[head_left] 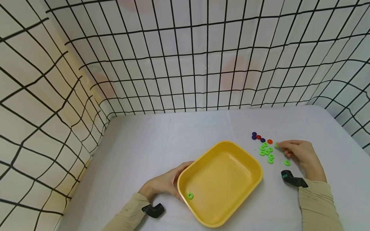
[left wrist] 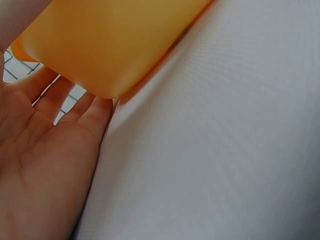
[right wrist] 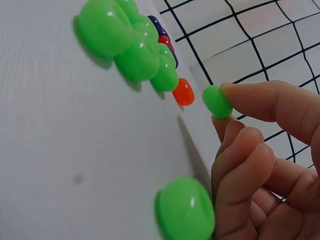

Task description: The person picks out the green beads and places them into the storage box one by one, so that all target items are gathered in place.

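Item: sorting small green plastic rings (head_left: 267, 152) into shallow yellow plastic tray (head_left: 245, 160). Done: 1 green ring in tray (head_left: 189, 196). In hand: 1 ring (right wrist: 217, 101), pinched by right hand (head_left: 300, 154) fingertips, w/ tray well apart. Left hand (head_left: 164, 184): flat, fingers straight against tray's side. Left: approx. 7 green on white tablecloth (head_left: 144, 144); purple/orange rings (head_left: 261, 138) untouched.

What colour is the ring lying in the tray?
Green; the ring in the tray shows best in the head view.

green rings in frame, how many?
9 that I can make out: one in the yellow tray at its near-left corner, one pinched in the right hand, one loose beside that hand, six clustered on the table. The cluster overlaps, so more may be hidden.
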